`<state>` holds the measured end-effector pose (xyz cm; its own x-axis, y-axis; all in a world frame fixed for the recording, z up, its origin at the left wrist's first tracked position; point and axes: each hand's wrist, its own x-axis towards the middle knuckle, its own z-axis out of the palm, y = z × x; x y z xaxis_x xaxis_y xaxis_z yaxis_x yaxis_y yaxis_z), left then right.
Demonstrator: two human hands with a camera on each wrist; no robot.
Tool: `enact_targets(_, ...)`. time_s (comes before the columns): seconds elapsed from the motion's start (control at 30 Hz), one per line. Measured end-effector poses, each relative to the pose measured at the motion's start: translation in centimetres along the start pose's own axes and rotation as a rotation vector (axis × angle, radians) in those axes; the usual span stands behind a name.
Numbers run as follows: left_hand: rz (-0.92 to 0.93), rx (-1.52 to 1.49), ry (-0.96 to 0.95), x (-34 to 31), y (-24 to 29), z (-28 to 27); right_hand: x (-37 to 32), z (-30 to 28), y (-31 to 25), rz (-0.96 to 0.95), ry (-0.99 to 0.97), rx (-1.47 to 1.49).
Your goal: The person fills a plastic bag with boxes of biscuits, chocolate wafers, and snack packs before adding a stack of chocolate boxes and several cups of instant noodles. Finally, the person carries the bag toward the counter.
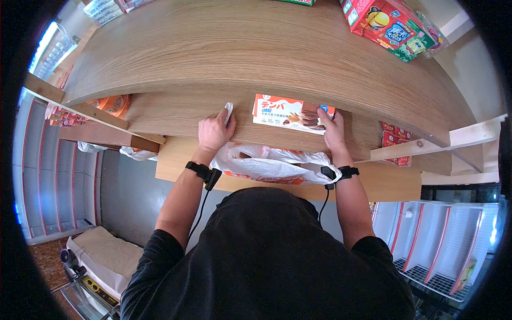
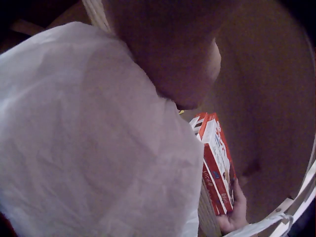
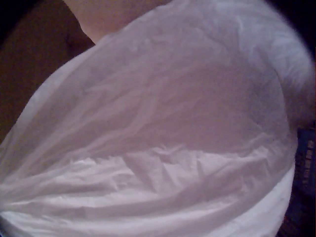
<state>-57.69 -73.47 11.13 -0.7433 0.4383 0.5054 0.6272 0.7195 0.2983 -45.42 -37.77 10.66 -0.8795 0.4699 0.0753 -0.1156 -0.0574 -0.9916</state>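
Note:
My left hand (image 1: 215, 132), fingers curled, pinches a narrow white strip (image 1: 229, 109) above the lower wooden shelf. Most of that strip is hidden by the hand. My right hand (image 1: 334, 130) grips the right end of a white and red wafer box (image 1: 277, 113), thumb over its front. In the left wrist view a second wafer box (image 2: 213, 180) lies flat against the first. Below both hands hangs a white plastic bag (image 1: 250, 162) with red print, its right handle looped by my right wrist. It fills most of the right wrist view.
An upper wooden shelf (image 1: 224, 48) overhangs the work, with a red and green snack box (image 1: 392, 29) at its right. Red packets (image 1: 396, 141) sit at the lower shelf's right, an orange tub (image 1: 111, 104) at its left. Wooden posts (image 1: 437, 149) flank the shelf.

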Motion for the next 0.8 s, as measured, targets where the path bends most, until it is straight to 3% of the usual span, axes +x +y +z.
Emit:
enact_targets(0.33,0.039,0.003,0.012,0.0,-0.3,0.1,-0.1,0.2,-0.3,-0.021,0.015,-0.004)
enact_targets(0.43,-0.17,-0.186,0.089,-0.5,0.3,-0.3,0.1,0.0,0.1,-0.014,0.005,-0.003)
enact_targets(0.57,0.143,-0.145,0.137,0.5,1.7,-1.8,-0.1,0.2,-0.3,-0.02,0.036,-0.032)
enact_targets(0.67,0.36,-0.151,0.073,3.3,6.3,-4.1,-0.2,0.2,-0.5,-0.022,0.004,-0.036)
enact_targets(0.77,0.361,-0.014,-0.211,4.9,8.8,-3.8,-0.1,0.0,-0.4,-0.004,-0.004,-0.063)
enact_targets(0.8,0.393,0.015,-0.195,5.3,9.1,-3.5,-0.1,0.0,-0.3,-0.008,0.003,-0.054)
